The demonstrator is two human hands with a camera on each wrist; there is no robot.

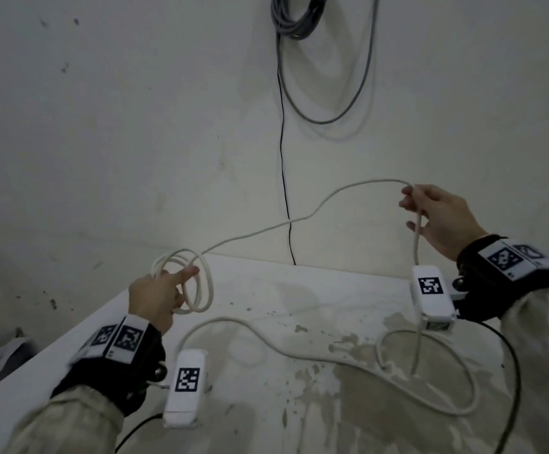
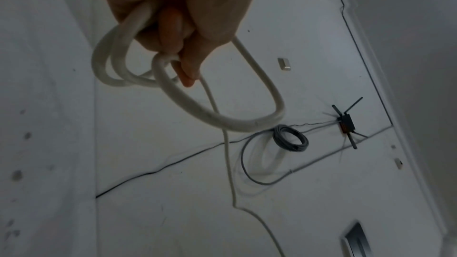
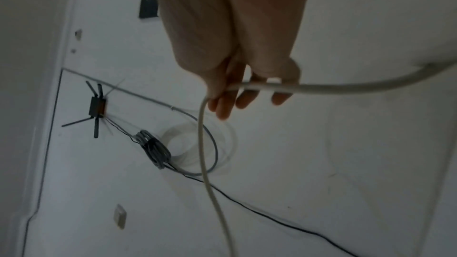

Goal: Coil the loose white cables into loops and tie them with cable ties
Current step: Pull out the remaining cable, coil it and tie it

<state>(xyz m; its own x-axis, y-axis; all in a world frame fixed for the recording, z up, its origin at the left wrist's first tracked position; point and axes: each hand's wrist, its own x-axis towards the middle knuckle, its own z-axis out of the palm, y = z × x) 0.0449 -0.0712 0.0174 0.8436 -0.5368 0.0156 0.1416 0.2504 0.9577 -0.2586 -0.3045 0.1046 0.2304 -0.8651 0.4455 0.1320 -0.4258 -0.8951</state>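
Observation:
My left hand point(image 1: 163, 294) grips a small coil point(image 1: 198, 283) of white cable above the table's left edge; in the left wrist view its curled fingers point(image 2: 173, 32) clamp several loops of the coil point(image 2: 197, 108). From the coil the white cable point(image 1: 299, 219) runs up and right to my right hand point(image 1: 430, 213), which is raised near the wall and pinches it. In the right wrist view the fingers point(image 3: 247, 95) close round the cable point(image 3: 321, 86). Below that hand the cable drops to the table and lies there in loose curves point(image 1: 430, 391).
The white table point(image 1: 299, 306) is stained and butts against a white wall. A grey cable bundle point(image 1: 296, 18) hangs on the wall with a grey loop and a thin black wire point(image 1: 283, 158) below it. A black router point(image 2: 345, 122) is mounted nearby.

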